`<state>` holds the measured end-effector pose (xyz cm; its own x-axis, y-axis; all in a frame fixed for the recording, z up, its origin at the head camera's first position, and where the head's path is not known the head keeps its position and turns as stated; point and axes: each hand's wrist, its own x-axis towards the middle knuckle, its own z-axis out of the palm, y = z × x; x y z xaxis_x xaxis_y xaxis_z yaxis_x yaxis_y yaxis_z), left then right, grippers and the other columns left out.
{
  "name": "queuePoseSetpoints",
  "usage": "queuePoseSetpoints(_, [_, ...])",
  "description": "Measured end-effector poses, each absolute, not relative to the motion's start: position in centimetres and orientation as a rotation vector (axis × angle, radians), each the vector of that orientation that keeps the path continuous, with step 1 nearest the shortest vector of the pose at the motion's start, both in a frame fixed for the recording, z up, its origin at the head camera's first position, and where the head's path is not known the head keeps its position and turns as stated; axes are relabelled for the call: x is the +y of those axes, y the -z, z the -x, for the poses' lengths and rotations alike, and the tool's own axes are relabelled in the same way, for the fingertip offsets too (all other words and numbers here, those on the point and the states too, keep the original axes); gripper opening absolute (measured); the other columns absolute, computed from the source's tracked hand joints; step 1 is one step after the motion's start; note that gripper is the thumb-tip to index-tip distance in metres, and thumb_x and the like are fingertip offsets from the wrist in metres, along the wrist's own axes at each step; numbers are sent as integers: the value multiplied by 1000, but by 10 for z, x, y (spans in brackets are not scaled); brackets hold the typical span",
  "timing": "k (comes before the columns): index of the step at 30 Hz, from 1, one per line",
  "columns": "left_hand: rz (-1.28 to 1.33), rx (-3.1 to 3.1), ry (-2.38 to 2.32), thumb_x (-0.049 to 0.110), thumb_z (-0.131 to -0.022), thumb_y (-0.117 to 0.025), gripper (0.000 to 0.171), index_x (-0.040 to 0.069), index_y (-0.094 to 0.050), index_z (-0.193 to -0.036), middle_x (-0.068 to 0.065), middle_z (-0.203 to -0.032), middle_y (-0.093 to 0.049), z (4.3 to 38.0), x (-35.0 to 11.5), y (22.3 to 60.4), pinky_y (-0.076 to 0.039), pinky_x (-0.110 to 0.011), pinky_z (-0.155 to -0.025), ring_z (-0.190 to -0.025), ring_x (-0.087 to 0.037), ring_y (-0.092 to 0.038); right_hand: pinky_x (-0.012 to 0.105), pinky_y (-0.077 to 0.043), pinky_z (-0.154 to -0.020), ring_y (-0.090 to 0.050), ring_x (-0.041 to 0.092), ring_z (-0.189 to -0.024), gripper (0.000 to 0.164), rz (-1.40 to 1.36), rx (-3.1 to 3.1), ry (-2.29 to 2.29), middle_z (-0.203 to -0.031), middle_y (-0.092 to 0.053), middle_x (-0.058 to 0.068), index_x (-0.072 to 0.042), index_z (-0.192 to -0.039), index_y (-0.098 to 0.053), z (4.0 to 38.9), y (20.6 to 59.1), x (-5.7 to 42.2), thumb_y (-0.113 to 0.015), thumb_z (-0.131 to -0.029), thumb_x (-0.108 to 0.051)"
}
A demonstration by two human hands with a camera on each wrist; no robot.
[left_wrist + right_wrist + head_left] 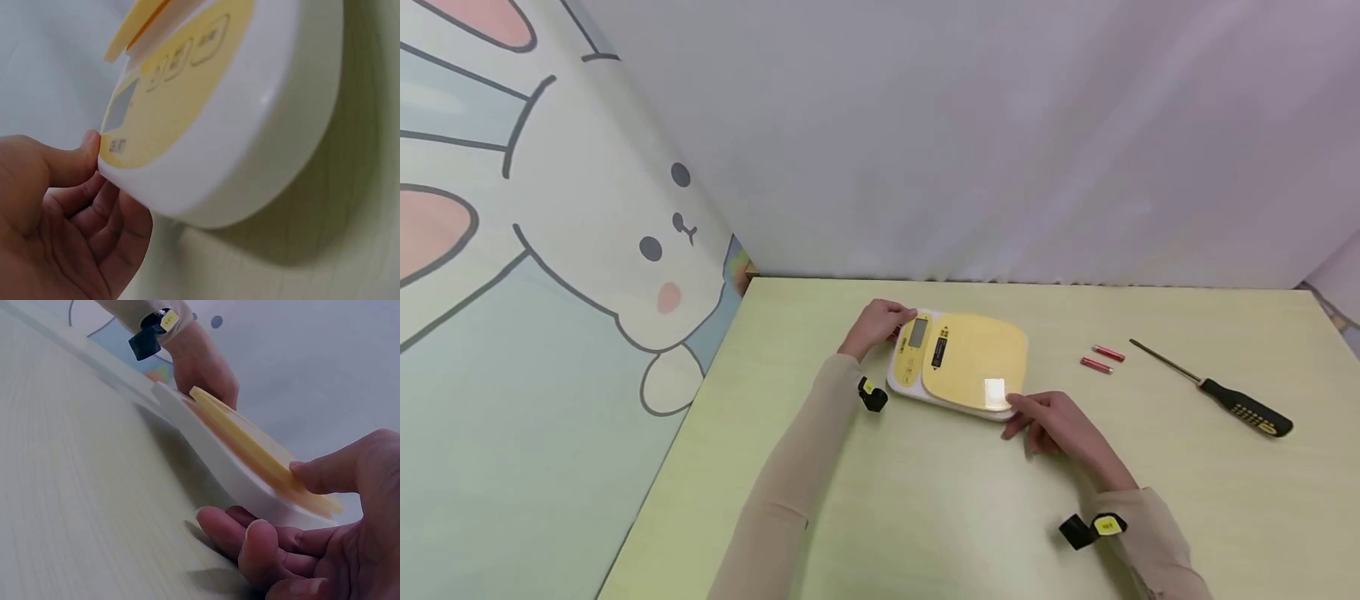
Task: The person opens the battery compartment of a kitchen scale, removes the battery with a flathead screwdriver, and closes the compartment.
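Note:
A yellow and white digital kitchen scale [973, 354] is held between both hands over the table. Its small grey display and printed buttons are on the left side, and a bright reflection shows on the yellow platform. My left hand [877, 323] pinches the far left corner, with the thumb on the top edge and curled fingers beneath, as the left wrist view shows. At the near right corner my right hand [1060, 423] grips the scale, thumb on the rim of the yellow platform [259, 445] and fingers under the white base [215, 459]. Shadow lies below the scale's raised side.
Two red batteries, one farther [1109, 353] and one nearer [1097, 365], lie right of the scale. Beyond them is a screwdriver [1243, 407] with a black handle. A pale curtain [1000, 150] hangs behind the light wooden table [940, 517]; a rabbit-printed wall [580, 225] stands left.

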<state>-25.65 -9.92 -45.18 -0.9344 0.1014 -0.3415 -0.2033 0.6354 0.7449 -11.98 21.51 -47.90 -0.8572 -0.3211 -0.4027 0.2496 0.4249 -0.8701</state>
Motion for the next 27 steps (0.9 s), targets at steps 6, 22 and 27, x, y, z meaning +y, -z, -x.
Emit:
queuePoseSetpoints(6, [163, 2435, -1216, 37, -107, -63, 43, 4, -70, -133, -8, -104, -74, 251, -105, 456, -53, -21, -71, -79, -11, -64, 26, -48, -50, -61, 13, -55, 60, 19, 2148, 1455, -76, -76, 3, 3, -98, -74, 123, 479, 214, -50, -110, -51])
queuePoseSetpoints(22, [195, 2052, -1519, 17, -106, -63, 21, -3, -67, -104, -15, -89, -79, 152, -122, 470, -66, -30, -73, -72, -16, -78, 29, -50, -55, -59, 15, -59, 68, -142, 2332, 1416, -70, -66, -1, -1, -109, -58, 191, 480, 211, -35, -109, -64])
queuePoseSetpoints(27, [95, 2076, -1424, 22, -106, -64, 27, -1, -68, -92, -9, -81, -78, 121, -113, 474, -64, -27, -67, -65, -10, -72, 32, -46, -61, -55, 22, -67, 70, -101, 2541, 1211, -76, -61, 8, -1, -109, -63, 219, 480, 195, -37, -107, -65])
